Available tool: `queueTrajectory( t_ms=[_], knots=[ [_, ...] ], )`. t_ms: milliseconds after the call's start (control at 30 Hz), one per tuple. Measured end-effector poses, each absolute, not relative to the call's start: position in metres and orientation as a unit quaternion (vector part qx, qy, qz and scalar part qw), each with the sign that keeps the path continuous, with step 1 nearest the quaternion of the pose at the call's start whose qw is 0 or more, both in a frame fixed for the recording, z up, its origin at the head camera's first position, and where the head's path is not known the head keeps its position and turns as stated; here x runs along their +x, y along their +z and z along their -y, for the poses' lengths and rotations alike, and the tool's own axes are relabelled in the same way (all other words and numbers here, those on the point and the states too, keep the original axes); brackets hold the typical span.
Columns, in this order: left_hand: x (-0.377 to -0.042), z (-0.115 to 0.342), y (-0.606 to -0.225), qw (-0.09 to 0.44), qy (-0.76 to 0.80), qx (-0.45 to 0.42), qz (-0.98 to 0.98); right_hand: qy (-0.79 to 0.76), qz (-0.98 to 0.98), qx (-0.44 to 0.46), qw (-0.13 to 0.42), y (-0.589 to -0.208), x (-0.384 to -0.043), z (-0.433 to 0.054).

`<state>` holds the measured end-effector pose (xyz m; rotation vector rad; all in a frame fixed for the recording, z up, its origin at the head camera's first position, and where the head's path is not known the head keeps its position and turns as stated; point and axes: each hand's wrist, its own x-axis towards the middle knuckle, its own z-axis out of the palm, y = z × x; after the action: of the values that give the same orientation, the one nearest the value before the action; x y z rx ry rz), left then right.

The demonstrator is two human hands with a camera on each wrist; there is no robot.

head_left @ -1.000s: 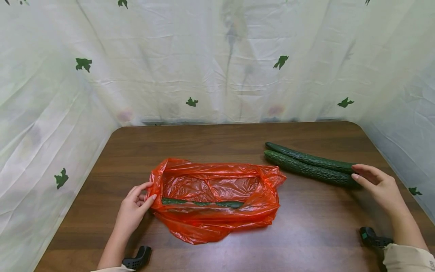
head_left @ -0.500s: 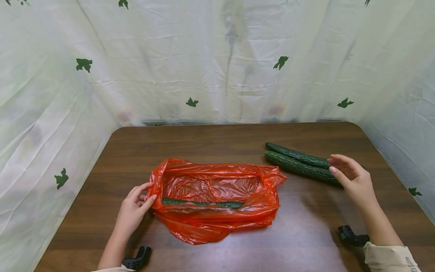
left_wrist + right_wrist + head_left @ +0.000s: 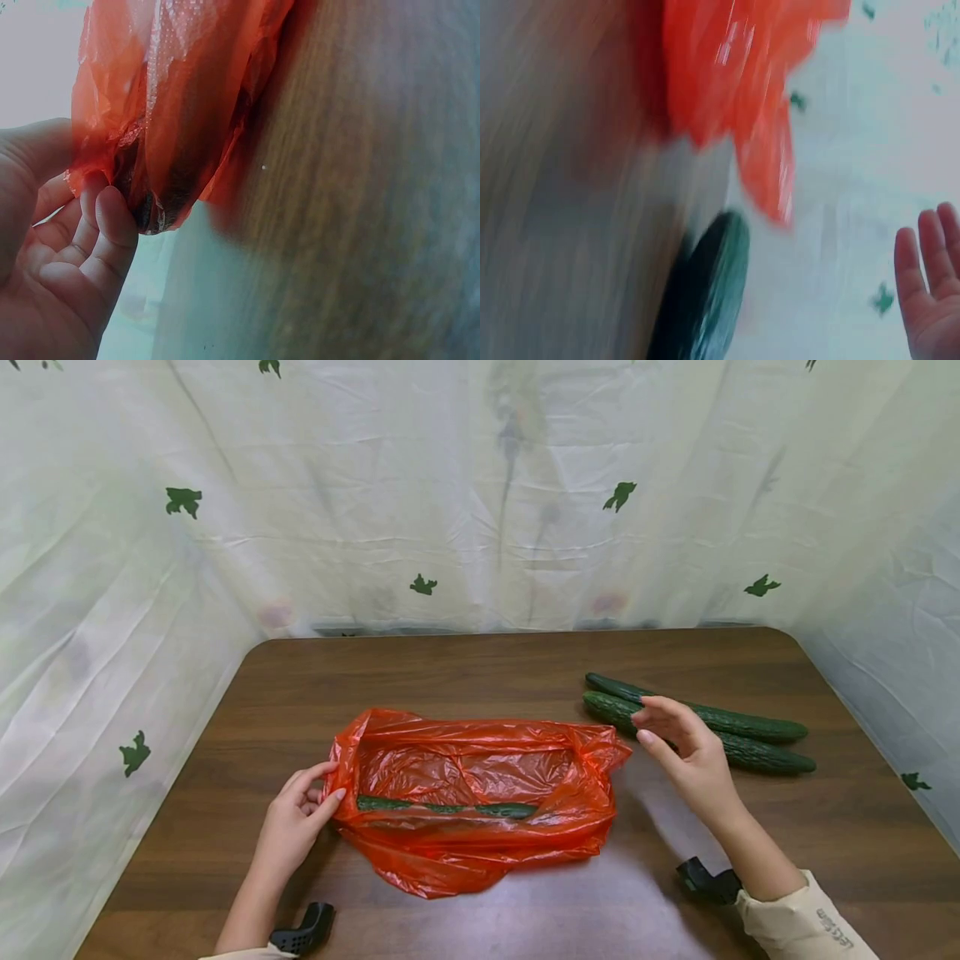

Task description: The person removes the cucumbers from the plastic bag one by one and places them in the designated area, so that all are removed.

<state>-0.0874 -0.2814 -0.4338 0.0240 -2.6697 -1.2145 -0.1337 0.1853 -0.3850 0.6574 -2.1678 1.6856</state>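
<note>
An orange-red plastic bag (image 3: 480, 847) lies spread on the table with its mouth facing up. Inside it, along the near side, a dark green cucumber (image 3: 506, 811) shows in part. My left hand (image 3: 292, 818) pinches the bag's left rim between thumb and fingers; the left wrist view shows the thin film (image 3: 112, 142) at the fingertips. My right hand (image 3: 690, 756) hovers over two more cucumbers (image 3: 765, 753), just right of the bag, fingers bent loosely and nothing between them. It hides the middle of both cucumbers. In the right wrist view a cucumber end (image 3: 712, 285) appears blurred.
The brown wooden table (image 3: 420, 677) has rounded far corners. Pale curtains (image 3: 480, 527) with green leaf shapes hang behind it and on both sides. Black camera mounts (image 3: 307, 929) sit at both wrists.
My right hand has moved left from the right ends of the two cucumbers towards the bag, holding nothing. The cucumbers, the bag and my left hand stay in place.
</note>
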Motion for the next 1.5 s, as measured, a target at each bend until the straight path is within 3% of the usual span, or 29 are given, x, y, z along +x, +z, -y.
queueTrajectory(
  t_ms=[433, 633, 1133, 1500],
  knots=[
    [-0.087, 0.281, -0.432, 0.099, -0.410, 0.010, 0.907, 0.574, 0.778, 0.226, 0.123, -0.393, -0.131, -0.104],
    [-0.087, 0.282, -0.434, 0.101, -0.410, 0.010, 0.906, 0.548, 0.793, 0.253, 0.081, -0.405, -0.132, -0.079],
    [-0.088, 0.282, -0.437, 0.112, -0.410, 0.003, 0.905, 0.505, 0.805, 0.303, -0.071, -0.436, -0.128, -0.078],
    [-0.088, 0.283, -0.437, 0.112, -0.409, 0.002, 0.906, 0.499, 0.803, 0.312, -0.095, -0.454, -0.119, -0.078]
  ],
)
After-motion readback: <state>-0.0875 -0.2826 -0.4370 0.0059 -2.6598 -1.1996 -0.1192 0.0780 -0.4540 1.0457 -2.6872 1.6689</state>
